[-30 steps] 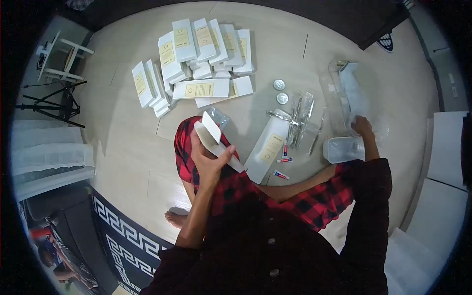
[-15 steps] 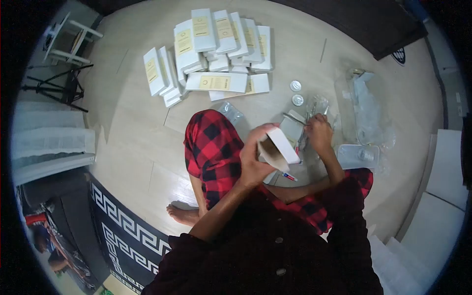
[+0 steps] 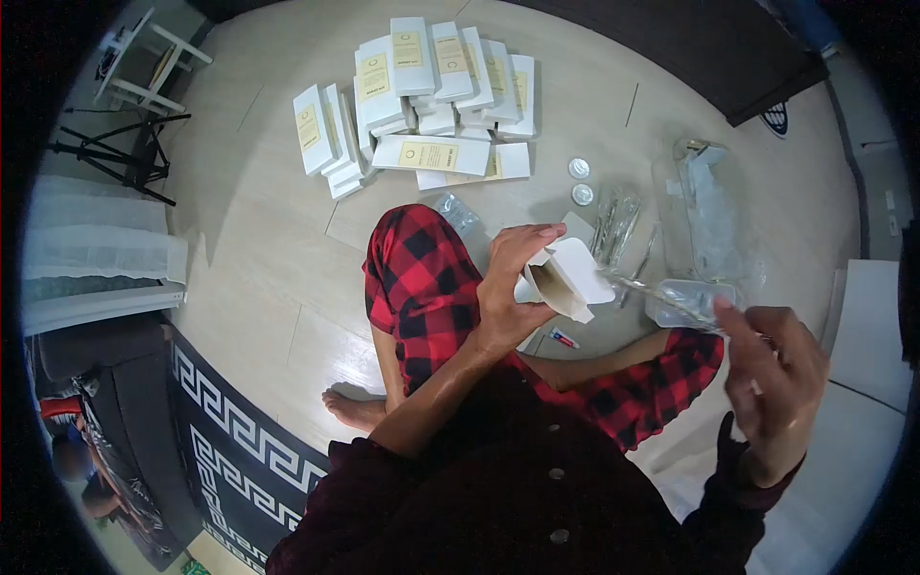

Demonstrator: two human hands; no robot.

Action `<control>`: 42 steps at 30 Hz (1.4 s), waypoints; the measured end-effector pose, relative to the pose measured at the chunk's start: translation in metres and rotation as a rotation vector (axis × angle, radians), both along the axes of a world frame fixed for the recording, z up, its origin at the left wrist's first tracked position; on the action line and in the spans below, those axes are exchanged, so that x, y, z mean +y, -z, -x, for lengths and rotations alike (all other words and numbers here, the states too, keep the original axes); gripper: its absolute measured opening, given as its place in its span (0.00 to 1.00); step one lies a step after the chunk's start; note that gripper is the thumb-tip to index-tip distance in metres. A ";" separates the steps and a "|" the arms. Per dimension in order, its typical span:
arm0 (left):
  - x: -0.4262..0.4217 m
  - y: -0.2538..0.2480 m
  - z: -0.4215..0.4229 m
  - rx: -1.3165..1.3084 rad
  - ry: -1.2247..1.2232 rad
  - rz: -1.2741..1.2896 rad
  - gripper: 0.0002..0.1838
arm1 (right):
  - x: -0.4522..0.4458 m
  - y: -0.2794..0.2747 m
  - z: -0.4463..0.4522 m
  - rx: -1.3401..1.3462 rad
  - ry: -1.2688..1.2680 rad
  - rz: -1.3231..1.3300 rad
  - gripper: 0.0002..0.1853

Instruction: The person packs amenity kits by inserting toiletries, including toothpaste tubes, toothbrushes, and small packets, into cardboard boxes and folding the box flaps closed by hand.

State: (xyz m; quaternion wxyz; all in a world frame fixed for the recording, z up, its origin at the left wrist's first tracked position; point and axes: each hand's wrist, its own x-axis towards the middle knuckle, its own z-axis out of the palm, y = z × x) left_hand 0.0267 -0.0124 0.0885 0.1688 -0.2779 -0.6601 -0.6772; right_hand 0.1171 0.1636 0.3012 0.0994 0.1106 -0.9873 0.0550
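Observation:
My left hand (image 3: pixel 508 297) is wrapped round an open white box (image 3: pixel 573 272), its mouth and raised flap facing up toward me. In my right hand (image 3: pixel 774 374) is one end of a thin item in clear wrap (image 3: pixel 661 292), whose far end reaches to the box's flap. Other wrapped thin items (image 3: pixel 613 222) lie on the floor beyond the box. A small red, white and blue tube (image 3: pixel 563 337) lies just below the box. Past it is a clear plastic tray (image 3: pixel 682 299), partly behind the wrapped item.
Labelled white boxes (image 3: pixel 431 155) are piled at the top centre. Two round silver packets (image 3: pixel 580 182) lie right of them. A clear bag (image 3: pixel 709 201) is at the right, a small clear packet (image 3: pixel 456 213) beside my knee. Another person (image 3: pixel 101 494) is at the lower left.
My right hand has picked up a wrapped thin item from the floor group and moved right and toward me. My left hand has shifted slightly right with the box, its flap now lifted.

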 end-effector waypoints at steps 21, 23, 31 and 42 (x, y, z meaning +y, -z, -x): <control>0.028 -0.028 -0.042 -0.251 -0.057 0.182 0.47 | -0.029 0.101 0.026 0.338 -0.018 0.586 0.16; 0.033 -0.025 -0.045 -0.272 -0.060 0.187 0.46 | -0.030 0.122 0.020 0.247 -0.006 0.508 0.18; 0.046 0.016 -0.057 -0.576 -0.073 0.192 0.45 | -0.039 0.210 0.004 0.098 0.420 1.393 0.24; 0.030 0.068 -0.081 -0.642 0.137 -0.016 0.23 | -0.028 0.266 -0.016 0.165 0.503 1.237 0.12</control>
